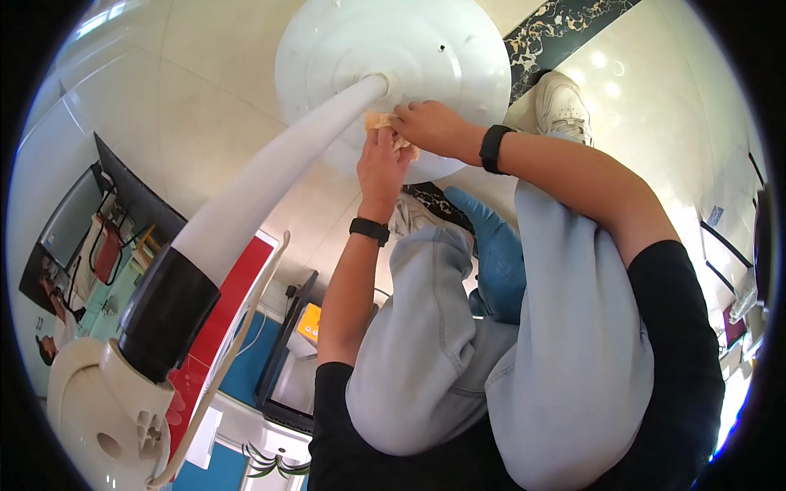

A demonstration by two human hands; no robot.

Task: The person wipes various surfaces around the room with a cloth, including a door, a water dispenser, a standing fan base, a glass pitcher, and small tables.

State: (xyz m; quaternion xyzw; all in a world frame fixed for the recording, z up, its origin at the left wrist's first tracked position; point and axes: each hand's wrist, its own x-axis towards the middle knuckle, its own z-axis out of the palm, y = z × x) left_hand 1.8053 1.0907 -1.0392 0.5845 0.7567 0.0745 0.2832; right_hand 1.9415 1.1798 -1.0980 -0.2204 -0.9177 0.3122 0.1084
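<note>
A crumpled tan cloth is between my two hands, just over the white round base. My left hand grips the cloth from below, fingers bent around it. Close beside it, my right hand has its fingers curled onto the cloth's right side. From the base rises a white pole, which widens toward the camera and ends in a black collar. Past the collar is a cream plastic head with a round hole. My fingertips are partly hidden.
A blue smooth-surfaced object shows between my bent knees. My white shoe rests beside the base, near a black patterned floor strip. At left, another person is near a glass-topped table. A red panel stands behind the pole.
</note>
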